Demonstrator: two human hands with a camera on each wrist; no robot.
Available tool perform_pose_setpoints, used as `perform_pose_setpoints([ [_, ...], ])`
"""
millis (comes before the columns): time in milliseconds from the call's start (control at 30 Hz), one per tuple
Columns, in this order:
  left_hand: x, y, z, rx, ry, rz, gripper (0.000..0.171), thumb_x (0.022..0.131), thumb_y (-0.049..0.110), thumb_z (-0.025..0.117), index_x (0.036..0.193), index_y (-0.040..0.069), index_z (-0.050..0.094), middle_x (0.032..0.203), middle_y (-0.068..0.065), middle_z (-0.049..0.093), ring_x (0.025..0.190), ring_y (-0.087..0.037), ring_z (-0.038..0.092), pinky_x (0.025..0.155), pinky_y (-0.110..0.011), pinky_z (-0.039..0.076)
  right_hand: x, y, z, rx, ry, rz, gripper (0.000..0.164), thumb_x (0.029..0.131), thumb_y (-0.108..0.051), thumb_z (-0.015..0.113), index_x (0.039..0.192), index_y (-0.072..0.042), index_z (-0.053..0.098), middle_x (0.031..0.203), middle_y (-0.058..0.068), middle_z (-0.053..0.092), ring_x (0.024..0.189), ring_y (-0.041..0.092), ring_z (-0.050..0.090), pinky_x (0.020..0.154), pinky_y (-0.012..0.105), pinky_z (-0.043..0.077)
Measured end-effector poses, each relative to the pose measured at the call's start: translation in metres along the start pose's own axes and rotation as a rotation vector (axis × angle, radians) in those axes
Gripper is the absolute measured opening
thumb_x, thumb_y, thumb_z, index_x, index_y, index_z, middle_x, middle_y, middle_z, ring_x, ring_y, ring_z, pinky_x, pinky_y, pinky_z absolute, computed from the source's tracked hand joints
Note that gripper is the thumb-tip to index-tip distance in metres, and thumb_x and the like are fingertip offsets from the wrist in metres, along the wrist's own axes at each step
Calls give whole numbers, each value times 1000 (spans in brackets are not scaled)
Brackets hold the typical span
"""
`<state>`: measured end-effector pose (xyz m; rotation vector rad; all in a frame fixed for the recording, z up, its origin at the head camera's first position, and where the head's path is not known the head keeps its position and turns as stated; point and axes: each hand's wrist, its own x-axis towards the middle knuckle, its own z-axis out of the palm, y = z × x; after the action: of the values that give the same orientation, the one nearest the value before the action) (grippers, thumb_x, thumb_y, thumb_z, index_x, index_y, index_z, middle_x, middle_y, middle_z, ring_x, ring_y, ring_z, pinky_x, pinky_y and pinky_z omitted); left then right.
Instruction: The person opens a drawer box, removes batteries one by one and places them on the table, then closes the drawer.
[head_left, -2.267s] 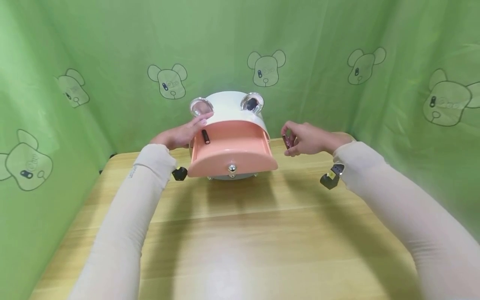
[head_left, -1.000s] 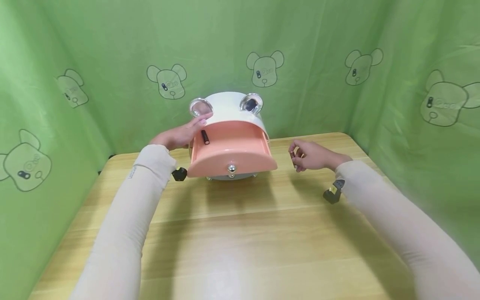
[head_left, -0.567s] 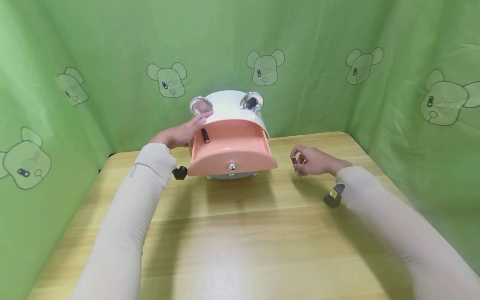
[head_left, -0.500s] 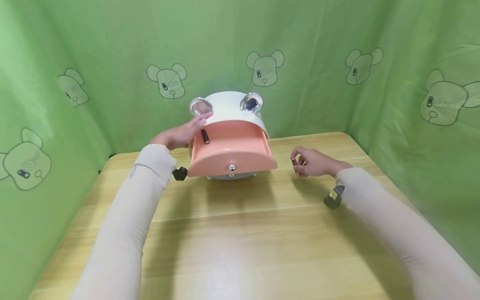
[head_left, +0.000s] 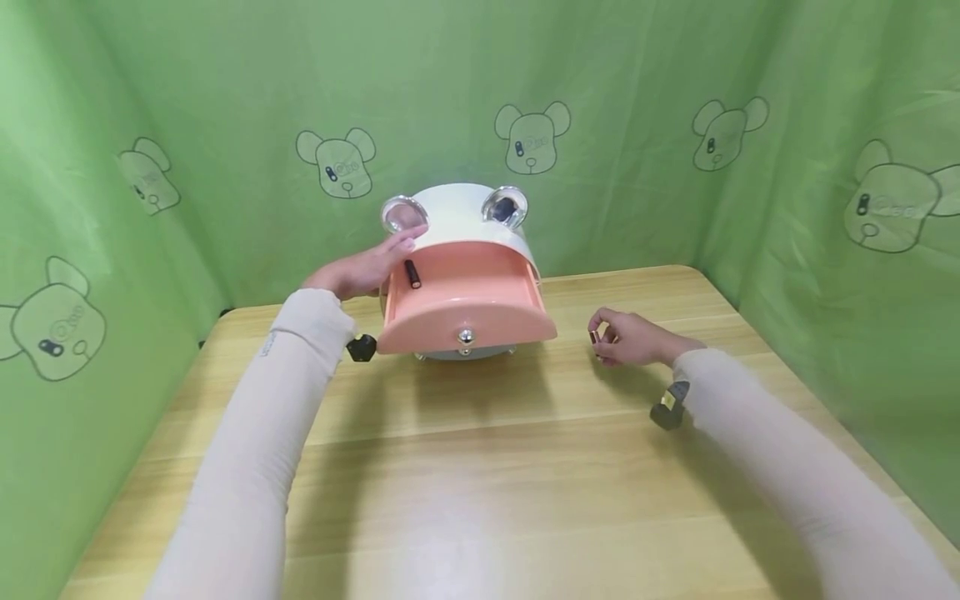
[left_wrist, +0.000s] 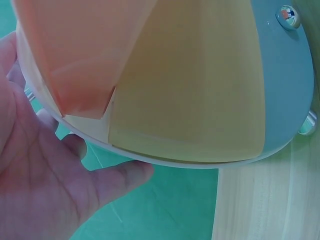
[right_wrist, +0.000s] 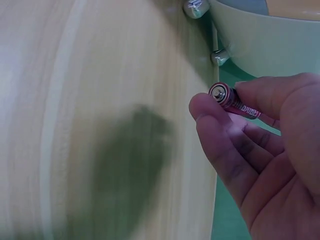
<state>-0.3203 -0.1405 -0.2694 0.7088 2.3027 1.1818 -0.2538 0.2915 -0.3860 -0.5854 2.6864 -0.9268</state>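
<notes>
My right hand (head_left: 633, 338) pinches a small battery (right_wrist: 225, 96) with reddish lettering between thumb and fingertips. Its metal nub points out of the grip. This hand hovers over the table, right of a white drawer box (head_left: 456, 204) with two round silver ears. The box's peach top drawer (head_left: 465, 325) is pulled out. A dark battery-like cylinder (head_left: 412, 274) lies at its left side. My left hand (head_left: 367, 268) rests on the upper left of the box, some fingers extended over its edge. In the left wrist view, part of those fingers is hidden behind the white shell.
Below the peach drawer, a yellow drawer front (left_wrist: 200, 80) and a blue one (left_wrist: 287, 65) show in the left wrist view. The box stands on silver feet at the back of the wooden table (head_left: 465, 483). Green curtains (head_left: 435, 83) with bear heads surround it.
My right hand has moved right and toward me, lower over the table, still pinching the battery. The left hand, the box and the drawer have stayed in place.
</notes>
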Motion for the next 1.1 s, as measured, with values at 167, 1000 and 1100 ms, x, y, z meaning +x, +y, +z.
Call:
perform_pose_setpoints([
  [167,0,-1,-1,-12,-1,2,54,103,54,22,154,44,6,162,-3,-6,143,-39,15,104,-64,31,0,7,5,28,-2,11,26,92,1,61,112,6,47,78,12,65,69,23,65,63,30,56],
  [1000,0,-1,0,38,14,8,55,102,54,21,154,44,6,162,-2,-6,145,-36,8,108,-62,26,-7,41,19,12,-11,77,29,91,-10,67,111,4,52,76,5,62,65,18,62,59,28,54],
  [1100,0,-2,-1,36,12,2,55,102,55,21,154,45,5,162,-2,-7,145,-37,9,107,-63,27,-9,44,19,22,-12,92,28,90,-9,67,109,3,51,75,6,63,66,19,62,58,27,53],
])
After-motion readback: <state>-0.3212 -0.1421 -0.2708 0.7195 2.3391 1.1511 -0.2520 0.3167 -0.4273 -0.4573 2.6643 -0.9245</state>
